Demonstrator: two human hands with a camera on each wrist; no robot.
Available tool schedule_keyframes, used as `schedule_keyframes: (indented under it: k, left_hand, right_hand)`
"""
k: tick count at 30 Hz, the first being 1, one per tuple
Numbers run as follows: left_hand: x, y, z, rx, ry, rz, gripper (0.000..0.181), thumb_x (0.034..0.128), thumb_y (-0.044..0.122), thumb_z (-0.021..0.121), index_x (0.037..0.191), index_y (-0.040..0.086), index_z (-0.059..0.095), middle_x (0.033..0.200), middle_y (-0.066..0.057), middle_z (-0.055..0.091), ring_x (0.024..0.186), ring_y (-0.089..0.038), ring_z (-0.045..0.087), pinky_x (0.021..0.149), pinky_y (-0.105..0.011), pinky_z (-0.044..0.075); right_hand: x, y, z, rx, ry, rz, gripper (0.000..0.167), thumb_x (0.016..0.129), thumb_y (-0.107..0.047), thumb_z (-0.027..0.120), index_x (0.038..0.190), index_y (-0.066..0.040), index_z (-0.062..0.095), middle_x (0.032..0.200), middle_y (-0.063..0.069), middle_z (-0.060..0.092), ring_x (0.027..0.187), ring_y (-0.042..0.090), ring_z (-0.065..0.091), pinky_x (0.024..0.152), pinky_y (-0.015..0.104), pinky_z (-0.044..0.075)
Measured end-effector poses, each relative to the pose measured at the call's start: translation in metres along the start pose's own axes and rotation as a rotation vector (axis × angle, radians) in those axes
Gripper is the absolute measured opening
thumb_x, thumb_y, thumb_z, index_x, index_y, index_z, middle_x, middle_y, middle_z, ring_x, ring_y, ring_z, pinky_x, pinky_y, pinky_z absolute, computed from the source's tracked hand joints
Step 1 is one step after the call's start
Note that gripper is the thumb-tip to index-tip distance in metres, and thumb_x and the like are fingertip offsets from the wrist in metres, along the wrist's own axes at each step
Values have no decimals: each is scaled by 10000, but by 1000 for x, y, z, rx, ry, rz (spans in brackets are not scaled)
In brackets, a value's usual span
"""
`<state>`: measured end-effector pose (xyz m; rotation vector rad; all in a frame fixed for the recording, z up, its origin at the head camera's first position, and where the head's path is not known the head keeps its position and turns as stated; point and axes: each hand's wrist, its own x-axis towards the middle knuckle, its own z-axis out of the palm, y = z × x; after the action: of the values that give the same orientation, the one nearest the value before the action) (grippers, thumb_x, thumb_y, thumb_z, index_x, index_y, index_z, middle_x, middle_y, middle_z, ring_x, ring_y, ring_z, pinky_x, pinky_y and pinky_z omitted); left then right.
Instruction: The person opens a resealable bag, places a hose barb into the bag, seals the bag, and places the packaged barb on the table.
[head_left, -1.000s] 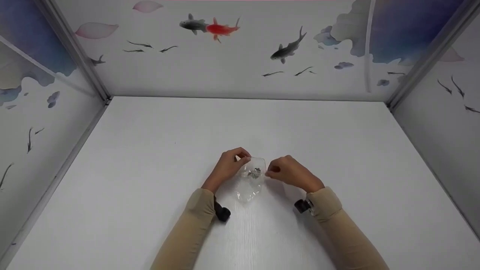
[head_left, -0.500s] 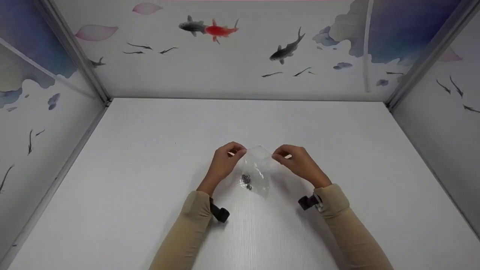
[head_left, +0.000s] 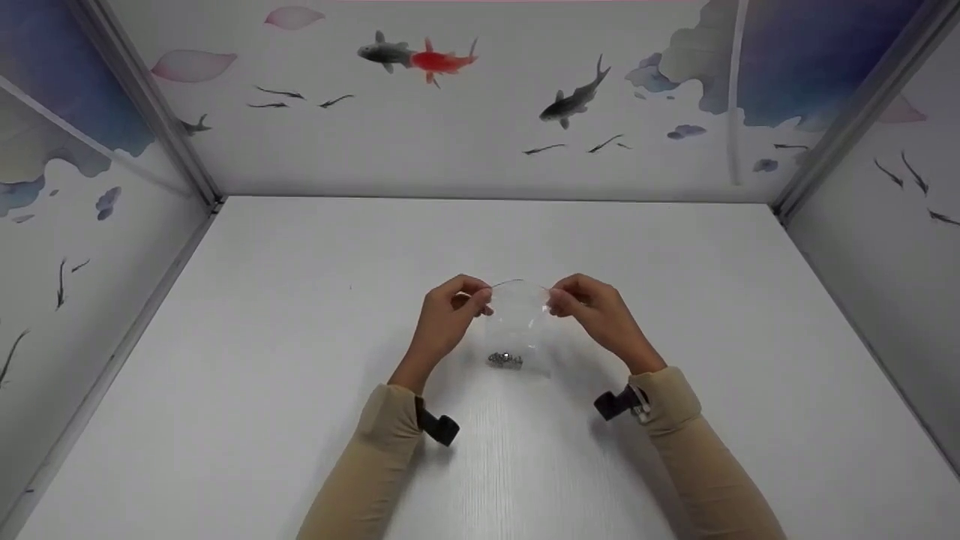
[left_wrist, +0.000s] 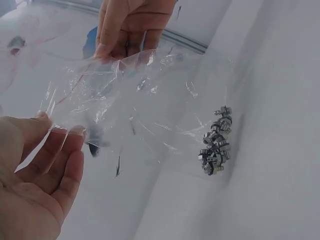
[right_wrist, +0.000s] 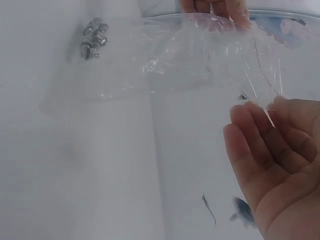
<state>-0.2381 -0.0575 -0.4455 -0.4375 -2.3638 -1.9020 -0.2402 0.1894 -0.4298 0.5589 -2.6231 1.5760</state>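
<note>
A clear plastic zip bag (head_left: 517,322) hangs upright between the two hands, its top edge stretched between them. In its bottom lies a small heap of shiny metal pieces with dark rings (left_wrist: 216,142), like small screws with washers; their exact kind is hard to tell. The left hand (head_left: 448,311) pinches the bag's upper left corner between thumb and index finger. At the upper right corner, the right hand (head_left: 596,311) pinches the film the same way. In the right wrist view the metal pieces (right_wrist: 93,39) sit at the bag's far end.
A white table (head_left: 300,375) lies beneath the hands. Panels printed with fish and petals (head_left: 480,142) enclose it at the back and both sides. A small black camera is strapped to each wrist, the left one (head_left: 441,429) and the right one (head_left: 613,405).
The bag has been lifted from a slanted, crumpled position and spread upright. The right hand has taken hold of its corner, and the metal pieces have slid down to the bottom.
</note>
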Motion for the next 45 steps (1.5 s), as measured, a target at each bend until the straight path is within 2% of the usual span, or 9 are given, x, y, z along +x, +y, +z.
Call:
schedule_keyframes:
  k: [8, 12, 15, 19, 25, 31, 35, 40, 45]
  left_hand:
    - [-2, 6, 6, -10, 17, 4, 180, 952, 166, 607, 1050, 25, 661, 946, -186, 648, 748, -296, 661, 738, -437, 531]
    - [-2, 8, 10, 33, 15, 25, 180, 950, 130, 603, 1044, -12, 658, 939, -201, 656, 805, -312, 649, 746, -372, 530]
    - [-3, 9, 12, 49, 23, 31, 176, 949, 141, 606, 1036, -3, 660, 922, -160, 666, 844, -275, 647, 745, -288, 516]
    - [-4, 9, 12, -26, 10, 36, 164, 959, 168, 593, 1037, 33, 646, 938, -176, 648, 842, -234, 676, 768, -277, 534]
    - [-5, 11, 15, -95, -16, 31, 179, 973, 197, 575, 1059, 45, 618, 943, -151, 612, 756, -205, 697, 734, -295, 560]
    - [-5, 11, 14, -92, -10, 9, 183, 969, 180, 580, 1062, 27, 616, 958, -152, 619, 750, -224, 698, 713, -277, 558]
    - [-5, 9, 12, -69, -5, 11, 213, 966, 198, 586, 1062, 12, 623, 963, -152, 632, 776, -256, 700, 734, -293, 554]
    - [-4, 7, 13, 15, 10, 38, 188, 961, 227, 591, 1016, 55, 641, 921, -89, 653, 777, -189, 694, 737, -287, 535]
    - [-3, 5, 14, 85, 39, 104, 164, 964, 187, 589, 985, 35, 647, 887, -122, 659, 773, -149, 668, 709, -259, 520]
  right_hand:
    - [-2, -5, -1, -12, 90, -108, 203, 969, -206, 572, 1023, -19, 631, 933, 87, 664, 841, 148, 624, 778, 247, 527]
    - [-1, -5, -1, 59, 74, -142, 192, 980, -163, 548, 1025, 12, 611, 906, 120, 660, 804, 141, 635, 770, 247, 530]
    - [-2, -5, -2, 110, 69, -122, 192, 989, -157, 528, 1033, 20, 589, 869, 134, 642, 770, 128, 629, 746, 236, 532]
    - [-4, -6, -4, 159, 58, -69, 182, 1006, -178, 492, 1060, -12, 544, 816, 148, 631, 706, 133, 630, 705, 256, 544]
    - [-3, -7, -2, 123, 46, -25, 187, 1025, -232, 444, 1087, -67, 505, 742, 139, 628, 591, 152, 635, 624, 275, 549]
    - [-4, -4, -4, 108, 45, -11, 162, 1011, -160, 475, 1079, -25, 534, 822, 217, 619, 672, 206, 645, 686, 267, 552]
    - [-4, -2, -6, 100, 31, -42, 183, 984, -158, 534, 1065, 0, 577, 877, 170, 639, 748, 179, 656, 738, 262, 551]
    - [-5, 0, -6, 48, 23, -79, 201, 947, -160, 602, 1036, 18, 626, 881, 127, 669, 761, 128, 667, 736, 243, 550]
    - [-6, 1, -3, -21, 42, -100, 175, 947, -171, 603, 998, -6, 636, 857, 110, 672, 748, 137, 665, 724, 219, 540]
